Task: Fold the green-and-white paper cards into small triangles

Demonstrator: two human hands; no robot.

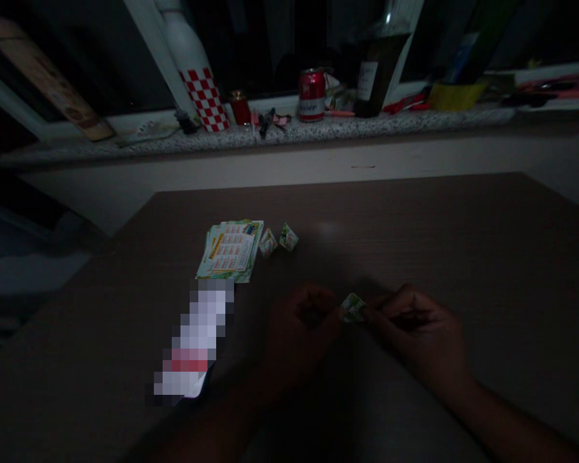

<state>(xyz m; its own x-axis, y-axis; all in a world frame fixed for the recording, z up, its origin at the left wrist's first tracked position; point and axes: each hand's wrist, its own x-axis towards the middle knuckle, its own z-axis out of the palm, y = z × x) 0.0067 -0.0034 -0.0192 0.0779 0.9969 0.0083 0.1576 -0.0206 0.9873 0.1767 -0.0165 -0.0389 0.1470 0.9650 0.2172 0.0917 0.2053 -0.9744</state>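
Between my two hands is a small folded piece of printed green and white paper (353, 308), held just above the table. My left hand (305, 328) pinches its left corner between thumb and forefinger. On the other side, my right hand (421, 331) grips the right corner the same way. Two more small folded papers, one (267, 243) beside the other (288, 237), lie farther back on the table. Left of them rests a stack of printed cards (231, 252) in pale green with rows of orange-red print.
A phone-like device (197, 341), blurred by pixels, lies on the brown table (415, 238) left of my hands. Behind, the granite sill (342, 128) holds a red-checkered white bottle (203, 90), a red can (311, 95), a dark bottle (374, 77) and a yellow container (456, 96). The light is dim.
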